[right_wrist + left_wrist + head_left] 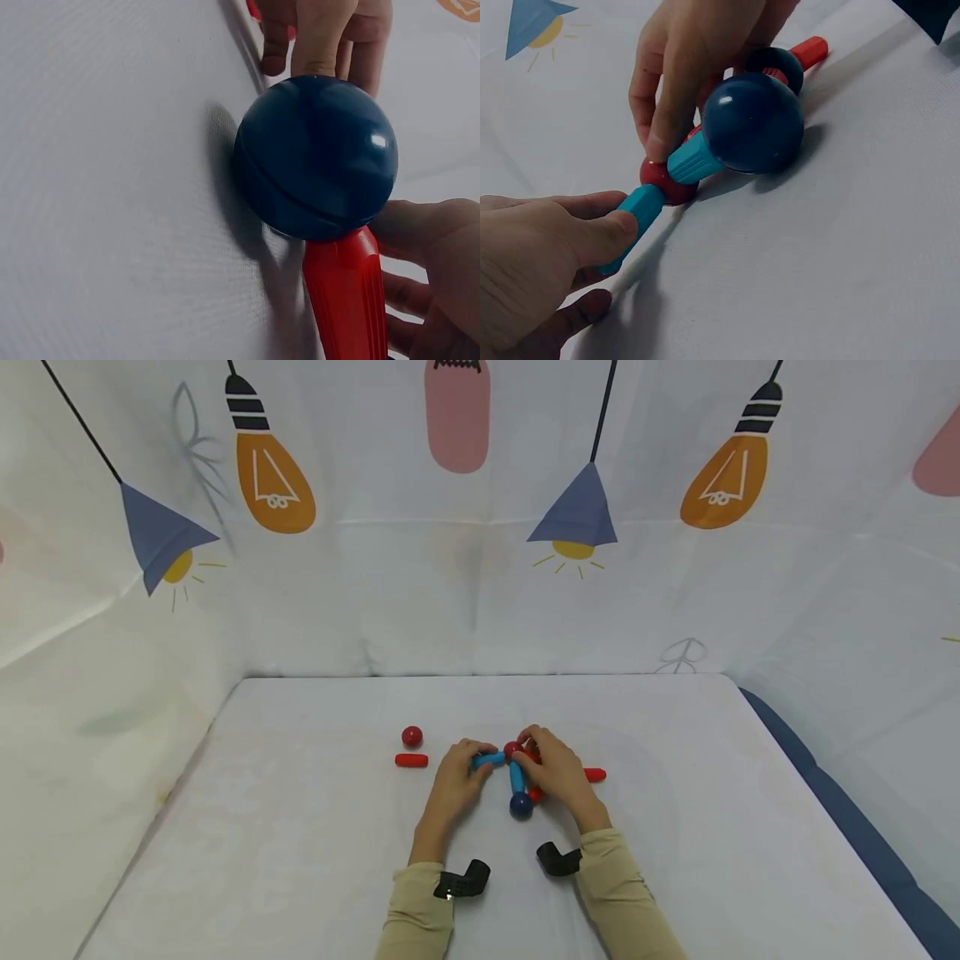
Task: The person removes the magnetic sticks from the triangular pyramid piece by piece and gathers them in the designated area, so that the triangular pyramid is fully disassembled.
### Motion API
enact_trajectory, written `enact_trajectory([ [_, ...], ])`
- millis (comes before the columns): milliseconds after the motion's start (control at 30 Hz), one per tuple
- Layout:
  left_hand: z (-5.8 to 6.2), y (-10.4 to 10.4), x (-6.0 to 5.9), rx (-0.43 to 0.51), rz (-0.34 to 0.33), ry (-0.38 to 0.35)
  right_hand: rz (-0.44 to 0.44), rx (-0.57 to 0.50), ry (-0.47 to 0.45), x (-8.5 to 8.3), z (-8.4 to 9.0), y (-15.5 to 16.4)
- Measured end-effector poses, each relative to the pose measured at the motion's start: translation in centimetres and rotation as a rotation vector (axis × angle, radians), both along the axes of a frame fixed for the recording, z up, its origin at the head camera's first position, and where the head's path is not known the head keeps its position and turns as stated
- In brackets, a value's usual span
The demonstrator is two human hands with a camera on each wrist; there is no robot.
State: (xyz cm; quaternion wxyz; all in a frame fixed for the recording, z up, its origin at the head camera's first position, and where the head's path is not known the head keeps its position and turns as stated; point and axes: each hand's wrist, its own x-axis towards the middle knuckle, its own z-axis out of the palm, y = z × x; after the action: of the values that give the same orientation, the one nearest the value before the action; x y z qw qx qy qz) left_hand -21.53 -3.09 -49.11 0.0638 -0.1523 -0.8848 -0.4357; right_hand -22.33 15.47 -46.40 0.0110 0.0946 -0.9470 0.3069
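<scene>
My left hand (456,777) pinches a light blue rod (634,225) between thumb and fingers. The rod's far end meets a small red ball (669,184), which my right hand (561,771) holds with thumb and fingertips. From that ball a second light blue rod (517,778) runs toward me to a dark blue ball (521,806). Another dark blue ball (793,66) sits behind, with a red rod (811,52) sticking out of it. More red parts lie under my right hand, partly hidden by it.
A loose red ball (412,737) and a loose red rod (411,760) lie left of my hands on the white table (300,843). A printed white cloth (360,585) hangs behind. Black cameras (468,878) are strapped to both wrists.
</scene>
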Motion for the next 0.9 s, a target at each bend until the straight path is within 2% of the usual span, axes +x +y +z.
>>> enact_trajectory([
  [133,0.2,-0.8,0.1,-0.009,-0.025,-0.017,-0.038,-0.012,-0.004,0.1,0.1,-0.3],
  [267,0.6,-2.3,0.3,0.008,0.007,-0.072,-0.050,-0.018,-0.025,0.1,0.0,-0.4],
  [400,1.4,-4.7,0.4,0.052,0.024,-0.079,-0.048,-0.036,-0.053,0.0,0.0,-0.3],
  [533,2.1,-7.6,0.8,0.052,0.041,-0.062,-0.037,-0.060,-0.072,-0.1,0.1,0.1],
  [600,2.3,-8.8,1.2,0.036,0.058,-0.077,-0.030,-0.064,-0.085,-0.1,0.1,0.5],
  [733,2.2,-10.5,1.5,0.041,0.086,-0.118,-0.018,-0.052,-0.117,-0.2,-0.1,1.2],
  [900,1.6,-11.4,1.6,0.015,0.152,-0.160,0.027,-0.051,-0.121,-0.3,-0.1,1.7],
])
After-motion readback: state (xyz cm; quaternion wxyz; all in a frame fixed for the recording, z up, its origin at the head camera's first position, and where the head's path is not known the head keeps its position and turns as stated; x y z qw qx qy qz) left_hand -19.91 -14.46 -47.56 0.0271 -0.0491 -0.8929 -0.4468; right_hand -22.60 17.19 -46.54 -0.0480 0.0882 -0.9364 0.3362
